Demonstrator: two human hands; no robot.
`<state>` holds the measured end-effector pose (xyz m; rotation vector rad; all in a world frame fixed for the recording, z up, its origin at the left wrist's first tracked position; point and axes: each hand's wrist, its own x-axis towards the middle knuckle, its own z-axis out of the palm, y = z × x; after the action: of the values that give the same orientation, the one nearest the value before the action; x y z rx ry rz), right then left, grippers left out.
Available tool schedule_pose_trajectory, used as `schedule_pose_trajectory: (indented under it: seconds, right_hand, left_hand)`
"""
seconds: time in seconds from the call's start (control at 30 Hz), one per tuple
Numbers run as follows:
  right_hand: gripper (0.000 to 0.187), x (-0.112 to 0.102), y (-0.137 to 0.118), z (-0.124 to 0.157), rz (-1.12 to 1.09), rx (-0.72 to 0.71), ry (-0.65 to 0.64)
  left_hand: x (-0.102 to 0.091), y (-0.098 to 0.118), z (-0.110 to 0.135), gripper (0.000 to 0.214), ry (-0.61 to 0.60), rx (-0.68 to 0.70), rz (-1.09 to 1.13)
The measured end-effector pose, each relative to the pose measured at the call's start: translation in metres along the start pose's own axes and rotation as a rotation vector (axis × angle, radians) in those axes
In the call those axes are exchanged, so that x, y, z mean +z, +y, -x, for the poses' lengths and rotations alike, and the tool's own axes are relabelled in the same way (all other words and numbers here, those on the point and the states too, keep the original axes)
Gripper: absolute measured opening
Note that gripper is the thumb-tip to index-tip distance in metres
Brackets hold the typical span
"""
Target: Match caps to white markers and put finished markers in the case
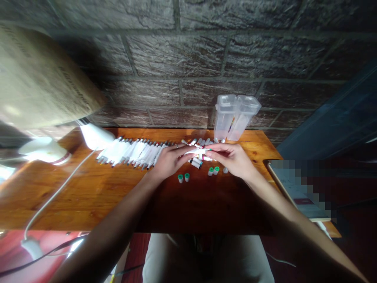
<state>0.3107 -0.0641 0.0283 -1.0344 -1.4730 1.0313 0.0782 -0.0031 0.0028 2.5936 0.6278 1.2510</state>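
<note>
Fingers [219, 146] on wht marker [198, 151], clr boxes [223, 118] behind

Illumination is uneven: strong at left, dim at right. The brightest zone lies below and beside the lampshade [50, 78]. Glare washes out the lamp base [96, 135] and bleaches detail from the row of white markers [138, 152]. The near middle of the desk [206, 208] lies in deep shadow. The brick wall [206, 55] shows streaked highlights. Blur and wide-angle stretching increase toward the edges. Coarse pixel blocks cover part of the flat object [290, 192] at right.
</note>
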Motion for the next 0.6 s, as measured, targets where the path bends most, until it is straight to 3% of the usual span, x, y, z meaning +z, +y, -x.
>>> schedule_pose_trajectory:
  seconds: [0.27,0.6]
  right_hand:
    - [0.031,0.007,0.003,0.002,-0.064,0.015,0.04]
    - [0.026,0.009,0.001,0.0,-0.143,0.007,0.037]
  left_hand:
    - [-0.004,0.006,0.001,0.027,0.102,0.042,-0.073]
    - [0.001,0.009,-0.001,0.025,0.097,-0.008,-0.01]
